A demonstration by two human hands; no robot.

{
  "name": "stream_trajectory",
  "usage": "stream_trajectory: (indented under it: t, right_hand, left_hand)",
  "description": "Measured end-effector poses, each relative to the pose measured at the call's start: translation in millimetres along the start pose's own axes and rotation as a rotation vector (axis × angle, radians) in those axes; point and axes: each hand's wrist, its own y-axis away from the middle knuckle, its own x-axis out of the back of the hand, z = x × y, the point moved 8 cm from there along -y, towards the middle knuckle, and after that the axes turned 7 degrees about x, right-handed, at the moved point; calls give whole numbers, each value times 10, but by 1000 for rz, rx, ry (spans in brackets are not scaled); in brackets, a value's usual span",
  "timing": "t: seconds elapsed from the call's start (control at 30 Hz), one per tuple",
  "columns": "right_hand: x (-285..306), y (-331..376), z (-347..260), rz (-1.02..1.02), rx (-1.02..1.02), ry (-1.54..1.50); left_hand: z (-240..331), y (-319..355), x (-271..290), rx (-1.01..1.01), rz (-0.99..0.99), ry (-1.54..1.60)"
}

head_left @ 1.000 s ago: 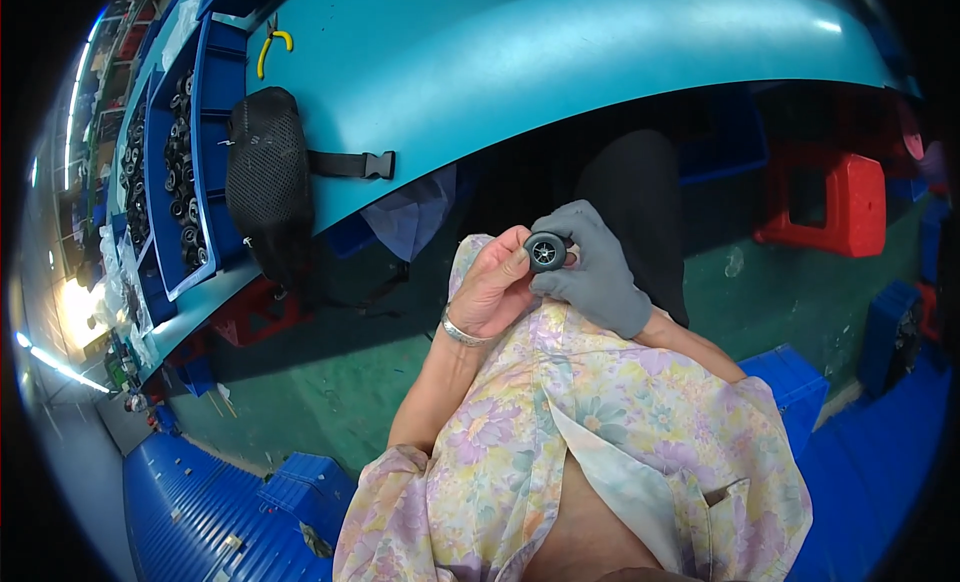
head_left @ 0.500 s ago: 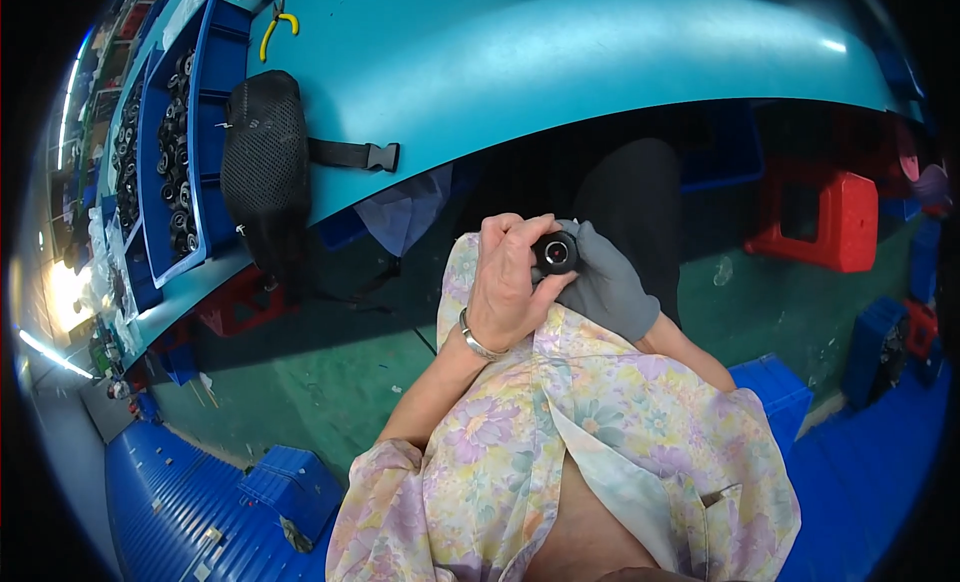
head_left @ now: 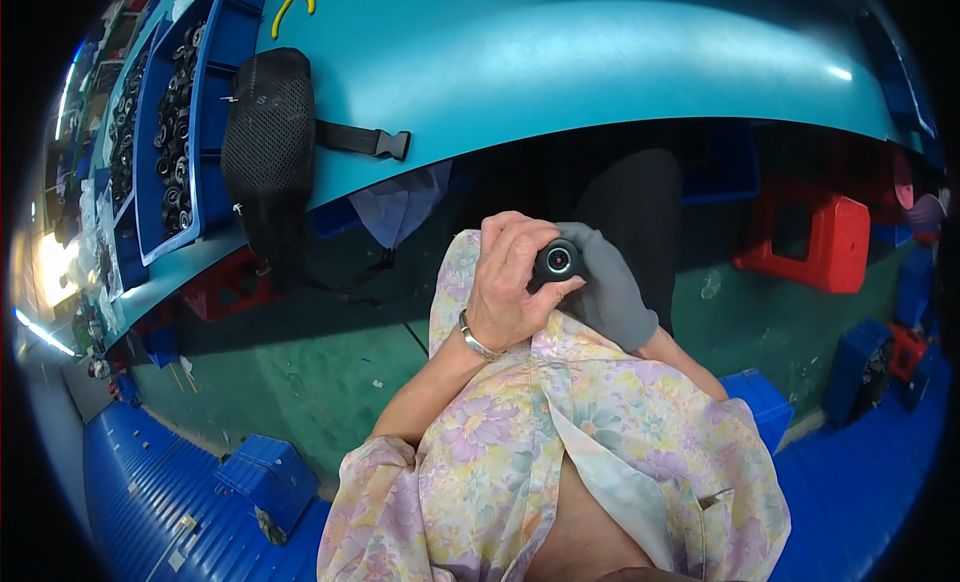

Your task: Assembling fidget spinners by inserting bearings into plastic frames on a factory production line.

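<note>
Between my two hands, above my lap, is a small round black wheel-like part [head_left: 557, 262] with a silvery ring and a dark centre facing up. My bare left hand [head_left: 512, 274], with a metal bracelet at the wrist, grips its left side, thumb along the lower rim and fingers over the upper rim. My right hand [head_left: 605, 287], in a grey glove, closes around its right side. The glove's fingertips are partly hidden behind the part.
A teal table [head_left: 560, 62] curves ahead. On it lie a black mesh bag [head_left: 268, 132] with a buckled strap, yellow-handled pliers [head_left: 292, 12] and a blue bin [head_left: 207, 132] of black round parts. A red stool [head_left: 845, 244] stands right; a blue crate [head_left: 268, 482] sits lower left.
The view has shifted slightly, so the table and stool sit a little differently. Both hands still hold the round part in nearly the same place, its face turned slightly.
</note>
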Motion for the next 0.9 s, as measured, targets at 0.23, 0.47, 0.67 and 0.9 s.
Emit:
stream_trajectory:
  t: [0.23, 0.47, 0.67, 0.9]
  right_hand:
    - [-420, 215, -528, -43, 634, 1343]
    - [-493, 136, -531, -58, 634, 1620]
    - [-487, 135, -484, -4, 581, 1415]
    - [-163, 101, -249, -71, 428, 1235]
  left_hand:
    - [33, 53, -9, -51, 37, -235]
    - [31, 39, -56, -53, 71, -238]
    - [74, 125, 66, -85, 68, -218]
    - [70, 241, 73, -61, 111, -183]
